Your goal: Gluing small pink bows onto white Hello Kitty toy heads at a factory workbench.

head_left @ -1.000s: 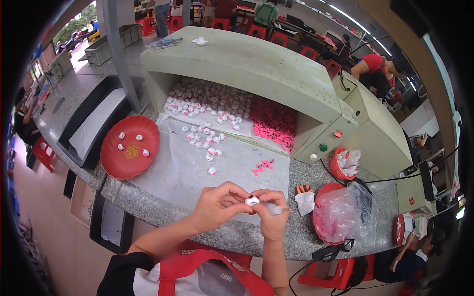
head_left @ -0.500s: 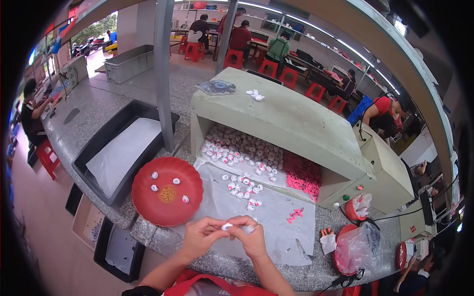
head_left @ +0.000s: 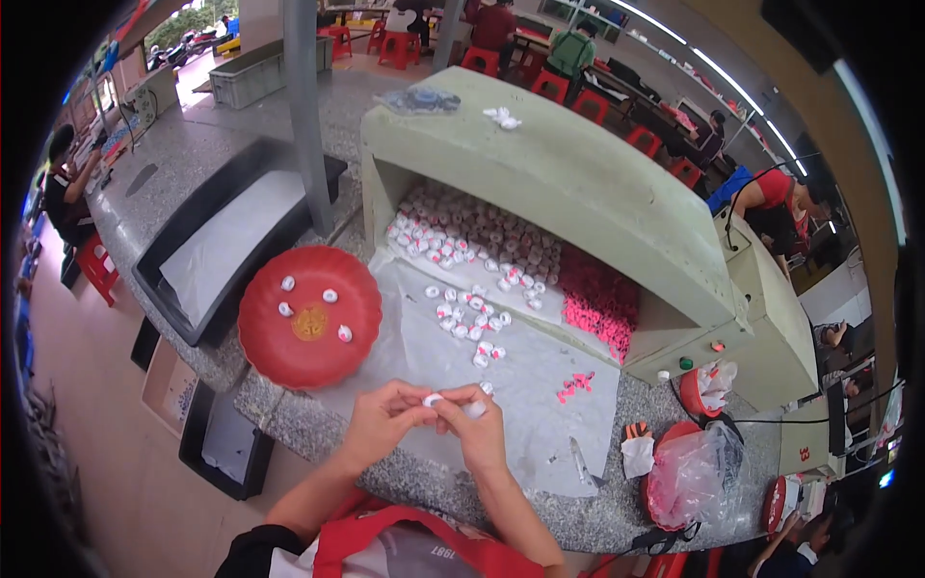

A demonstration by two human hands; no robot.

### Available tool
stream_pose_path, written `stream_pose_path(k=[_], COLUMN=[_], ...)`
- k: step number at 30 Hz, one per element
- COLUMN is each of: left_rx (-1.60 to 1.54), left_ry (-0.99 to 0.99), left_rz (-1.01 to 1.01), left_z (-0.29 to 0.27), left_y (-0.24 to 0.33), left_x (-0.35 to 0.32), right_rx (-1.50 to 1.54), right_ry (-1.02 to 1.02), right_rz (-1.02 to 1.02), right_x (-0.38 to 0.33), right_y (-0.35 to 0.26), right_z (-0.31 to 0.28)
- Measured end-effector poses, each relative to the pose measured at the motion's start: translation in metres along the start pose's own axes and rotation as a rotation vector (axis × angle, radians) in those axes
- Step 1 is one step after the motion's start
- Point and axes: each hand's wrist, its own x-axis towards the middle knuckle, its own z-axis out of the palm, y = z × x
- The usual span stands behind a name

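My left hand (head_left: 381, 419) and my right hand (head_left: 475, 433) meet over the near edge of the bench. Between their fingertips they pinch a small white round piece (head_left: 433, 399). Something whitish also shows at the fingers of my right hand, too small to make out. Just beyond, a loose group of similar white ring-like pieces (head_left: 472, 318), some with pink spots, lies on a white sheet (head_left: 409, 337). To the left, a red scalloped plate (head_left: 265, 332) carries several more of them. Small pink pieces (head_left: 575, 387) lie on the sheet to the right.
A pale green metal box (head_left: 540, 144) with an open front holds heaps of white pieces and pink pieces (head_left: 597, 299). Tweezers (head_left: 580, 460) lie near the sheet's edge. A black tray (head_left: 159, 260), a metal post (head_left: 306, 125) and a plastic bag (head_left: 699, 477) stand around. People sit at benches beyond.
My head view has tilted, so the bench sits higher in the picture. Both hands stay together on the white piece, with the fingers slightly shifted.
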Motion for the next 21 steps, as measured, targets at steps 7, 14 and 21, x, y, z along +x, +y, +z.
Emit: stream_pose_path(k=[7, 14, 21], left_rx=[0.564, 1.225, 1.195], left_ry=[0.592, 0.653, 0.222], left_rz=[0.177, 0.478, 0.375], left_z=[-0.06, -0.035, 0.066], left_y=[0.001, -0.017, -0.079], left_x=[0.028, 0.059, 0.099], right_rx=[-0.105, -0.075, -0.076], right_ry=[0.146, 0.157, 0.181], right_rz=[-0.059, -0.144, -0.313], right_x=[-0.012, -0.03, -0.051], right_y=[0.007, 0.005, -0.017], right_z=[-0.042, -0.091, -0.084])
